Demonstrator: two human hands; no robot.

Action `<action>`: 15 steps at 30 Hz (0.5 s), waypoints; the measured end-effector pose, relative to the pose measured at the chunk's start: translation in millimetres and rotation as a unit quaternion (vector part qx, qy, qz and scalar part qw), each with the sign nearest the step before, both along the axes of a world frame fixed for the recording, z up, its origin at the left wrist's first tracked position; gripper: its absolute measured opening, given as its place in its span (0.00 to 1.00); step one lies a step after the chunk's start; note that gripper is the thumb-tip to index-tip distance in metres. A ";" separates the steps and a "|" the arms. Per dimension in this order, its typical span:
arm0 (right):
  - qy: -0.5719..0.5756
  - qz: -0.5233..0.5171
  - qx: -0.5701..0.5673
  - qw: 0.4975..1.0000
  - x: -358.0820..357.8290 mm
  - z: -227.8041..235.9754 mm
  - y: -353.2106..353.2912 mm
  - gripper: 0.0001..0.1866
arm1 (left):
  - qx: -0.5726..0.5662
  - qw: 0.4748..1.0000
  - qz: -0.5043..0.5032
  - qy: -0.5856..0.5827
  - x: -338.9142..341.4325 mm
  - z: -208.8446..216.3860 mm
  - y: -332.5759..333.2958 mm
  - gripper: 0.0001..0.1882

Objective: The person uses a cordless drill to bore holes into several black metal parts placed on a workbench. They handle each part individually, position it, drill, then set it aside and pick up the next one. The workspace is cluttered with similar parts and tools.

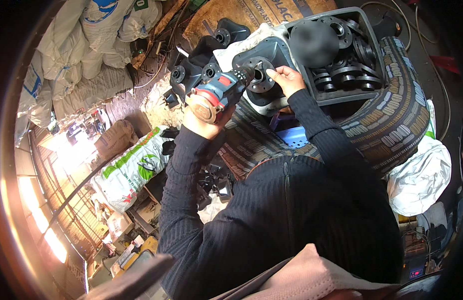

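Observation:
My left hand [204, 125] is wrapped round a blue and red cordless drill [224, 90]. The drill's chuck and tip lie over a round black flange [264, 82] with holes round its rim and a larger opening in the middle. This flange sits on a black moulded part with a broad base [274, 52], which rests over my lap. At the flange's right edge my right hand [287, 80] has thumb and forefinger pinched together. Whatever lies between those fingertips is too small to make out.
Behind on the right stands a grey crate [379, 75] packed with black flanges. More black moulded parts [191, 75] lie to the left. White sacks [99, 45] are piled at the far left. Patterned fabric [406, 110] curves round the right; cables run along the floor there.

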State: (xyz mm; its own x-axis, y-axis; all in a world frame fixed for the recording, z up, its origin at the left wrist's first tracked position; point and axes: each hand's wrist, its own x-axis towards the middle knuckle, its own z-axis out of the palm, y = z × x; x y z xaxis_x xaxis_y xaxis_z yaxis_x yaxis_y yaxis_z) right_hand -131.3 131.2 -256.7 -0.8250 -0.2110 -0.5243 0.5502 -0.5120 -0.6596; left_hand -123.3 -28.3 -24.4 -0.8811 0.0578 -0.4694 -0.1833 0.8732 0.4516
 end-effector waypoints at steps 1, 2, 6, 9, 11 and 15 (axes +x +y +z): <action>0.014 0.013 0.008 1.000 -0.1 -0.8 0.2 0.13 | 0.103 0.990 0.088 -0.027 -0.6 -7.6 -6.2 0.26; 0.005 0.037 0.024 0.999 0.6 -1.3 1.6 0.11 | 0.204 0.962 0.174 -0.052 1.0 -20.9 -16.2 0.26; 0.009 0.068 0.056 0.996 0.6 -3.1 3.3 0.08 | -0.071 0.990 -0.076 -0.100 -50.0 19.1 19.9 0.24; 0.027 0.072 0.062 0.995 0.9 -0.1 6.6 0.10 | -0.036 0.986 -0.125 -0.105 -56.9 1.1 -3.0 0.23; 0.031 0.067 0.054 0.996 -0.5 4.6 7.0 0.11 | 0.029 0.988 -0.139 -0.057 -52.8 -10.6 -6.5 0.22; 0.027 0.065 0.053 0.996 -3.2 13.9 8.5 0.14 | -0.025 0.973 -0.228 0.004 -55.8 -10.0 -2.5 0.22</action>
